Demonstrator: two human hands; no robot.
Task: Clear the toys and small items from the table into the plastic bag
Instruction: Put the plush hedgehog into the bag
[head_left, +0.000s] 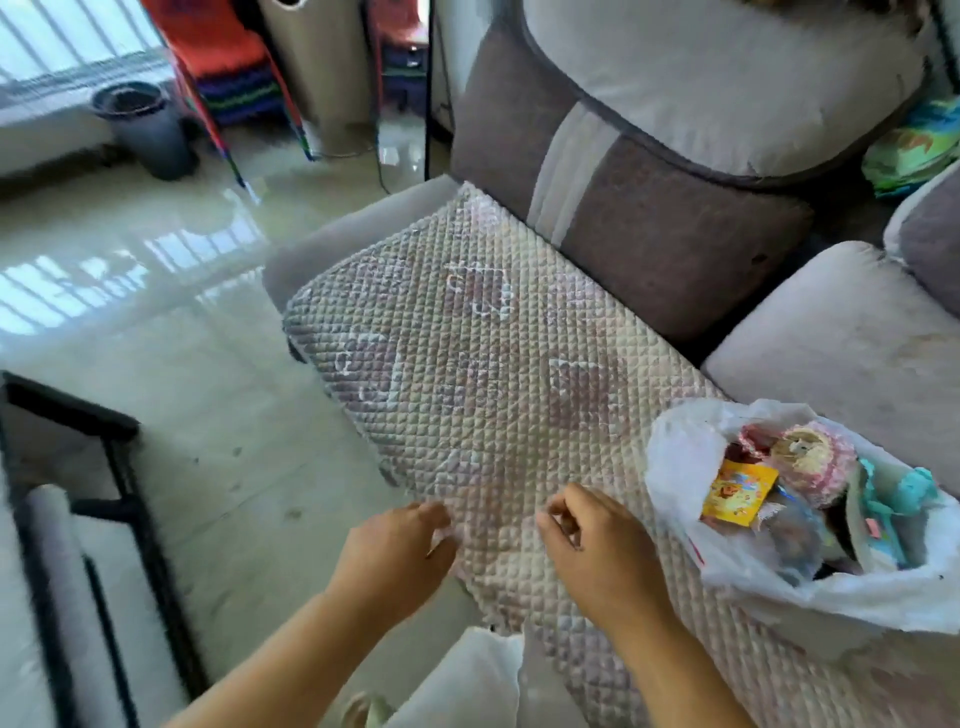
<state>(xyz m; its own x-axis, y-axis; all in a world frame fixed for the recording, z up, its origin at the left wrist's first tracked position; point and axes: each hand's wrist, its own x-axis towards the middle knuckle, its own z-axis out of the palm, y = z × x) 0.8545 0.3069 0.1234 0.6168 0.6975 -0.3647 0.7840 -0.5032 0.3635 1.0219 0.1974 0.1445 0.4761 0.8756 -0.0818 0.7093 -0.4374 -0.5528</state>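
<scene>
1. quilted cover (483, 384): pale cream, diamond stitching all over, faded mauve patches.
2. plastic bag (680, 457) at the cover's right edge: translucent white.
3. in that bag, a yellow-orange packet (737, 493), a pink-and-cream frilly doll (815, 457), something teal (914, 488).
4. sofa back cushion (675, 244) behind the cover: brown-grey with a pale stripe.
5. beyond the cover, far left: dark grey bin (145, 124), red chair (218, 47).
6. floor (156, 291) left of the cover: glossy beige.
</scene>
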